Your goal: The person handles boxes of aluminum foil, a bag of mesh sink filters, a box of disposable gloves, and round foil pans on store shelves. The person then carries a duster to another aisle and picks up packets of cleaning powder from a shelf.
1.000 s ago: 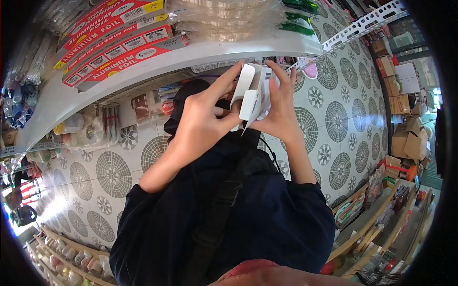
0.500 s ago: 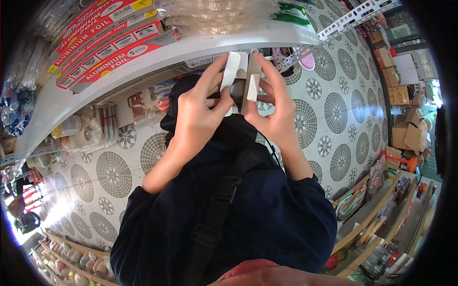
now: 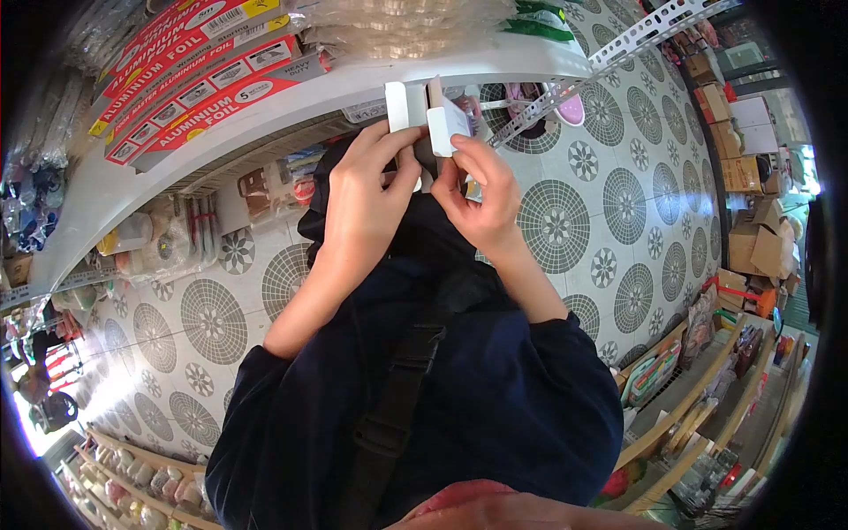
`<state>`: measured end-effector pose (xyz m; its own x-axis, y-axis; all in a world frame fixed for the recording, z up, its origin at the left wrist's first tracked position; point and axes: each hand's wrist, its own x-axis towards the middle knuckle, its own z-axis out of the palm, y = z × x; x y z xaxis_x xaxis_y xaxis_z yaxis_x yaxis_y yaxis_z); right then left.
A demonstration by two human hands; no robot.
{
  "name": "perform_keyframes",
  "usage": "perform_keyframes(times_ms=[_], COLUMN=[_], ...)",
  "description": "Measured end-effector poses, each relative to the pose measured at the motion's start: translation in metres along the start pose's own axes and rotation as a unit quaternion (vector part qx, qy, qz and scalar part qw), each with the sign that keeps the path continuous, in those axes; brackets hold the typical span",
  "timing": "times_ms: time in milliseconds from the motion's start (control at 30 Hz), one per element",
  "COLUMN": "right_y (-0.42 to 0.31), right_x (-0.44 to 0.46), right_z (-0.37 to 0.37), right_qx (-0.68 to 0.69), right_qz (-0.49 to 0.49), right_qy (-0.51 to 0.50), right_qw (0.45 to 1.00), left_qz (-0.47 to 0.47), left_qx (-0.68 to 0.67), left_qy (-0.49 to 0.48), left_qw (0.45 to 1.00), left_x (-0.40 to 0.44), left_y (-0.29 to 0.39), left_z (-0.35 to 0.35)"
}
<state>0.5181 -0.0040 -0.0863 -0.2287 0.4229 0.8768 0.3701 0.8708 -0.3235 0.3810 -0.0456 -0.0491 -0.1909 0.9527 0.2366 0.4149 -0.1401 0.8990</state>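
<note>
A small white cardboard box (image 3: 449, 132) with its end flaps standing out is held in front of my chest, just below the shelf edge. My left hand (image 3: 360, 190) grips its left side, thumb and fingers pinching near the white left flap (image 3: 399, 108). On the opposite side my right hand (image 3: 484, 190) has its thumb against the lower corner of the right flap, the other fingers curled beneath. Between the flaps the interior looks grey and shadowed; whether anything is inside I cannot tell.
Above the box runs a white shelf (image 3: 371, 87) with red aluminium foil boxes (image 3: 212, 110) and clear plastic packs (image 3: 406, 31). A perforated metal post (image 3: 654, 40) rises at right. Patterned floor tiles (image 3: 623, 208) lie below. Cardboard boxes (image 3: 755, 247) and stocked racks (image 3: 689, 415) stand right.
The box has turned and shifted slightly left, and its right flap now faces me more. My right hand has moved left and lower on the box, its fingers more curled.
</note>
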Motion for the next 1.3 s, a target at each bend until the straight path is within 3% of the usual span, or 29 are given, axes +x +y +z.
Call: perform_keyframes(times_ms=[33,167,233,333,367,400,467,600,700,767,833,967,1300], right_y=[0.002,0.012,0.01,0.012,0.014,0.021,0.028,0.037,0.046,0.048,0.043,0.035,0.032], right_x=[-0.002,-0.019,-0.022,-0.013,-0.01,-0.007,0.005,0.002,-0.01,-0.02,-0.021,-0.01,-0.009], right_z=[0.004,0.01,0.015,0.005,-0.001,-0.014,-0.029,-0.059,-0.058,-0.063,-0.062,-0.066,-0.069], right_qx=[0.001,0.038,0.039,0.09,0.106,0.072,0.018,-0.099,0.165,0.268,0.406,0.344,0.378], right_qz=[-0.011,-0.032,-0.046,0.005,0.023,0.066,0.077,0.14,0.327,0.421,0.473,0.464,0.439], right_qy=[0.034,-0.013,-0.022,-0.071,-0.086,-0.137,-0.089,-0.02,0.111,0.11,0.153,0.155,0.162], right_qw=[0.999,0.999,0.998,0.993,0.99,0.986,0.993,0.985,0.924,0.859,0.767,0.801,0.799], left_qz=[-0.003,-0.002,0.042,-0.015,0.001,-0.066,-0.189,-0.123,-0.125,-0.129,-0.094,-0.048,-0.04], left_qx=[0.012,0.001,-0.001,-0.135,-0.122,-0.177,-0.259,-0.362,-0.395,-0.404,-0.363,-0.176,-0.097], left_qy=[0.0,-0.038,-0.034,-0.017,0.003,0.005,0.042,0.056,0.048,0.028,0.014,-0.012,-0.032], left_qw=[1.0,0.999,0.999,0.991,0.993,0.982,0.946,0.922,0.909,0.905,0.927,0.983,0.994], left_x=[-0.002,0.001,0.005,0.001,0.0,-0.001,-0.005,-0.008,-0.009,-0.009,-0.007,-0.003,-0.004], left_y=[0.001,-0.009,-0.029,-0.048,-0.057,-0.057,-0.058,-0.085,-0.085,-0.087,-0.089,-0.076,-0.086], left_z=[0.002,-0.002,-0.005,-0.011,-0.016,-0.024,-0.035,-0.05,-0.055,-0.056,-0.054,-0.058,-0.055])
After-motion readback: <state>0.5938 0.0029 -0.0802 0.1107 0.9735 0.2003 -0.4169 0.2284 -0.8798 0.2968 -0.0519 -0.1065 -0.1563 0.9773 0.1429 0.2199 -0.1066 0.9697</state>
